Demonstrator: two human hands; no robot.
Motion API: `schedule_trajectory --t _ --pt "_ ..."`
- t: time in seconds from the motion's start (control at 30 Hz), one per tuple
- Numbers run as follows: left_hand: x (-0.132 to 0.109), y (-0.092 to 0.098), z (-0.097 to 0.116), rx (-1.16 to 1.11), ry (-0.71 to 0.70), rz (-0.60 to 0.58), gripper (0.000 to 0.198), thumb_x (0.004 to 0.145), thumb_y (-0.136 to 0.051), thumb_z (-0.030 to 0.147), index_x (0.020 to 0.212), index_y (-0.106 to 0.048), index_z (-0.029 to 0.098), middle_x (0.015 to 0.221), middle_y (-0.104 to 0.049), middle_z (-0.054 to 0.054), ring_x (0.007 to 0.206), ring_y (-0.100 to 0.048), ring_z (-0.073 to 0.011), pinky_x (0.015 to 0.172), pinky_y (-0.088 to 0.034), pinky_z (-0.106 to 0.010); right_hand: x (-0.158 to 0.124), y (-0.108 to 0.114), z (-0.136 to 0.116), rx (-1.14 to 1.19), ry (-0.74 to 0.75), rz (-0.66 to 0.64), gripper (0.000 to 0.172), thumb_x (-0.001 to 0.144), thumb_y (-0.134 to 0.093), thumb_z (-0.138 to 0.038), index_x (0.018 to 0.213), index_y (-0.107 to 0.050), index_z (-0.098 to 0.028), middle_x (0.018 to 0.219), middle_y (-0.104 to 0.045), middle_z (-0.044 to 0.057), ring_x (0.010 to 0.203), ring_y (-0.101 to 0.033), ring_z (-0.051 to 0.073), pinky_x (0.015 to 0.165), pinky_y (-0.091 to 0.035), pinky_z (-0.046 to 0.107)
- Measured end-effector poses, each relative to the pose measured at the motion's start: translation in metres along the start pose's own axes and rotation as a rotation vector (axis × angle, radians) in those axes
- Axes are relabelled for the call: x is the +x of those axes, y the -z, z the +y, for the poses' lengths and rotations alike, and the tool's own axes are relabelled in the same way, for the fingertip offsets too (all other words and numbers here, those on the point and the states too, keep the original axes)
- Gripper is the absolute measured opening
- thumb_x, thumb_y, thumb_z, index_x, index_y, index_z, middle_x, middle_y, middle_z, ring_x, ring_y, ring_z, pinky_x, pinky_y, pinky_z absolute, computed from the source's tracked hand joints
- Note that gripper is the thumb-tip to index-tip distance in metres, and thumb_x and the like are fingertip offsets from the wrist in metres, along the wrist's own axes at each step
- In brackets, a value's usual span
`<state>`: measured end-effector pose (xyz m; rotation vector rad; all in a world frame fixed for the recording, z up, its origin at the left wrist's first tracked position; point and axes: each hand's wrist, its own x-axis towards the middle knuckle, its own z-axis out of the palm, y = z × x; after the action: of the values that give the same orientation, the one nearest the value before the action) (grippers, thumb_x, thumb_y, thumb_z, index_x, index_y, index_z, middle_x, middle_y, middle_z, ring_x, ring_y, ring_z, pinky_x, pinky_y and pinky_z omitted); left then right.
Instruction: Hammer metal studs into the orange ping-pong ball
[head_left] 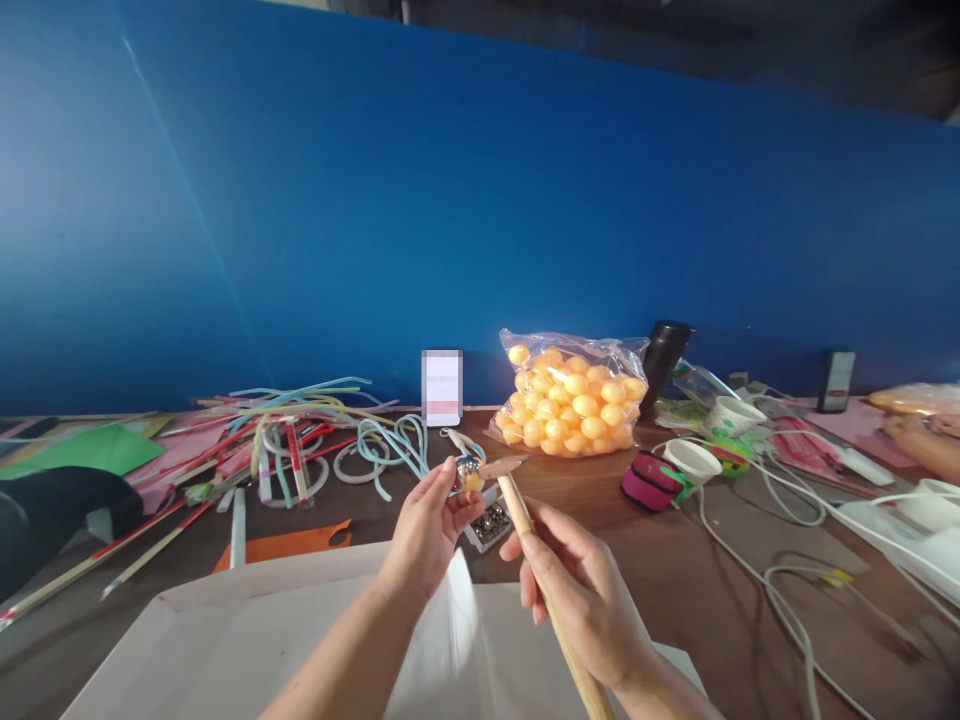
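Observation:
Between the fingers of my left hand (427,520) is a small round thing (469,474), shiny silver with a yellow patch low on its side. My right hand (574,570) is wrapped around the wooden handle of a hammer (511,490). Its narrow head tapers to a point on the right, and its left end is right by the round thing; I cannot tell whether they touch. Just beyond and below the hands, a small open box (489,528) holds shiny metal pieces, partly hidden by the hammer and my fingers.
Behind stands a clear bag of orange balls (566,400), beside a black bottle (666,360). Tangled tubes and sticks (300,440) lie left. Paper cups (691,462), a magenta pouch (649,482) and white cables (780,600) are right. White card (262,640) lies under my arms.

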<state>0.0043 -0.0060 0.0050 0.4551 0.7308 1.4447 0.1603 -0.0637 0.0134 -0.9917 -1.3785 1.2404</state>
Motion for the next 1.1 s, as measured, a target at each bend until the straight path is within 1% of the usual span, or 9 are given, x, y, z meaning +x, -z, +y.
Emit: schedule_trajectory --t 0.1,0.27,0.47,0.6,0.73,0.9,1.1 --pt "0.0001 -0.0010 0.0007 0.005 -0.002 -0.021 0.021 0.074 -0.073 0.028 0.083 -0.062 0.012 0.070 -0.063 -0.001 0.060 -0.063 -0.0102 0.058 -0.056 -0.020 0.0012 -0.0005 -0.0004 0.003 0.003 0.024 0.039 0.092 -0.055 -0.042 0.124 -0.056 -0.019 0.085 -0.065 0.006 0.048 -0.051 0.009 0.040 -0.041 0.021" --pt "-0.0002 -0.0024 0.0019 0.028 0.006 -0.064 0.024 0.073 -0.075 0.027 0.088 -0.065 0.012 0.070 -0.064 -0.002 0.062 -0.063 -0.0098 0.061 -0.055 -0.019 0.0021 -0.0015 -0.0018 -0.003 -0.003 0.028 0.040 0.091 -0.055 -0.042 0.123 -0.057 -0.018 0.083 -0.065 0.007 0.048 -0.052 0.010 0.040 -0.041 0.021" --pt "-0.0016 -0.0026 0.0020 0.027 0.004 -0.058 0.021 0.072 -0.076 0.025 0.086 -0.066 0.012 0.069 -0.063 -0.001 0.062 -0.062 -0.0088 0.063 -0.055 -0.019 0.0002 -0.0011 -0.0024 0.050 0.041 0.030 0.038 0.091 -0.057 -0.041 0.121 -0.058 -0.019 0.083 -0.066 0.007 0.048 -0.051 0.010 0.040 -0.042 0.021" --pt "-0.0011 -0.0025 0.0019 0.040 0.006 -0.074 0.023 0.072 -0.075 0.027 0.088 -0.066 0.012 0.072 -0.064 -0.001 0.062 -0.062 -0.0085 0.063 -0.055 -0.020 -0.0001 -0.0016 -0.0027 0.008 0.016 0.007 0.040 0.092 -0.055 -0.042 0.124 -0.057 -0.018 0.083 -0.065 0.007 0.048 -0.051 0.010 0.040 -0.041 0.022" --pt "-0.0007 -0.0019 0.0014 0.050 0.000 -0.070 0.025 0.072 -0.076 0.028 0.088 -0.066 0.012 0.070 -0.063 -0.001 0.062 -0.061 -0.0086 0.063 -0.055 -0.020 0.0003 -0.0022 -0.0035 0.023 0.012 -0.002 0.041 0.092 -0.054 -0.042 0.124 -0.056 -0.018 0.084 -0.065 0.007 0.049 -0.051 0.010 0.041 -0.041 0.022" --pt "-0.0008 -0.0013 0.0006 0.072 -0.006 -0.070 0.028 0.071 -0.076 0.030 0.090 -0.066 0.012 0.072 -0.065 -0.003 0.062 -0.062 -0.0090 0.063 -0.055 -0.020 0.0007 -0.0025 -0.0039 -0.001 0.005 0.003 0.041 0.091 -0.055 -0.043 0.124 -0.057 -0.018 0.083 -0.065 0.007 0.048 -0.051 0.010 0.041 -0.041 0.022" --pt "-0.0004 -0.0025 0.0015 0.082 -0.004 -0.071 0.027 0.073 -0.075 0.029 0.091 -0.066 0.011 0.072 -0.064 -0.003 0.061 -0.061 -0.0080 0.065 -0.055 -0.020 0.0014 -0.0026 -0.0044 0.010 0.005 0.003 0.043 0.090 -0.057 -0.044 0.124 -0.058 -0.018 0.081 -0.066 0.007 0.048 -0.051 0.011 0.040 -0.040 0.022"
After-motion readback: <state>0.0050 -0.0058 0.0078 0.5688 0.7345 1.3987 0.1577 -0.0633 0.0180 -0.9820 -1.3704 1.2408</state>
